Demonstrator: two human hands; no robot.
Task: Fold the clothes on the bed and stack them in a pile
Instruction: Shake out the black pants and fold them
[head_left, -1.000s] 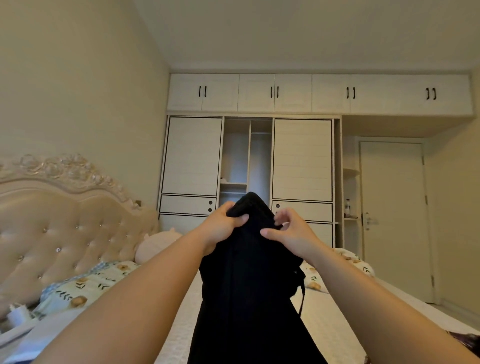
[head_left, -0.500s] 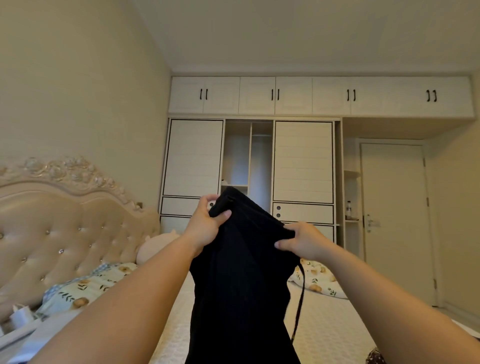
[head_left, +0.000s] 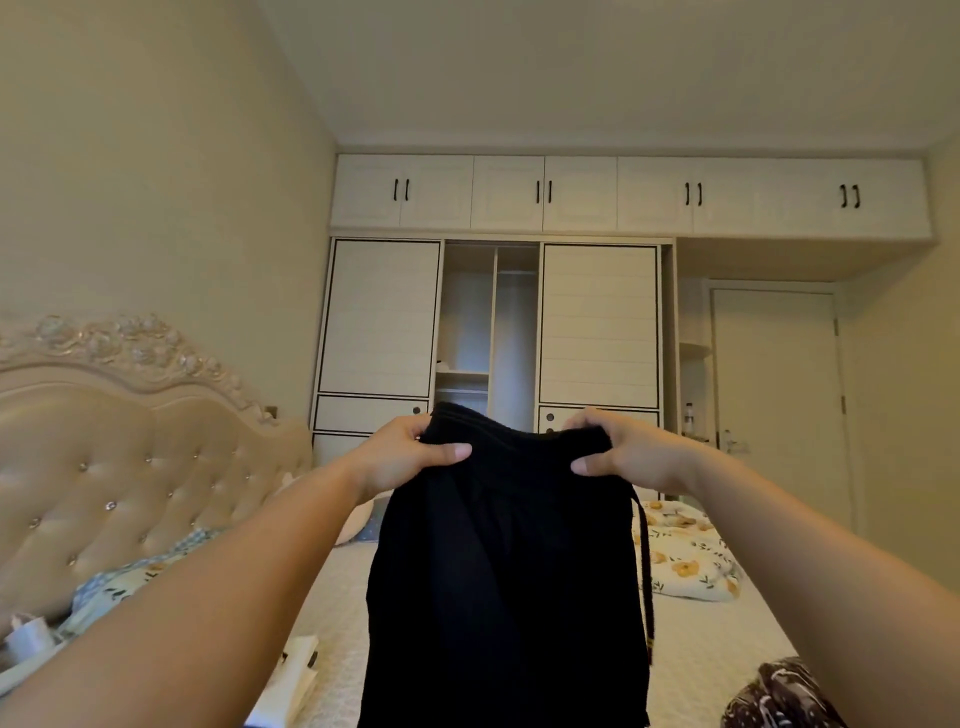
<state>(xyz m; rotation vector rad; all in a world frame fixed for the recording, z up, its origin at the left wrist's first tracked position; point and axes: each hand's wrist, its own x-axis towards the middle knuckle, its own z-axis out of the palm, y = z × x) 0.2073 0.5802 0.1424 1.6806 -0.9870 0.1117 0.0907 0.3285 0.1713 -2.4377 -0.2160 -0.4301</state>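
Black trousers (head_left: 506, 571) hang in the air above the bed (head_left: 727, 639), held up by the waistband at chest height. The left hand (head_left: 402, 457) pinches the band's left end, thumb in front and fingers curled behind; the right hand (head_left: 631, 457) grips the right end the same way. A drawstring (head_left: 645, 566) dangles down the right side. A dark patterned garment (head_left: 779, 696) lies on the bed's near right corner, and a flowered quilt (head_left: 685, 561) sits farther back, before the wardrobe (head_left: 493, 322).
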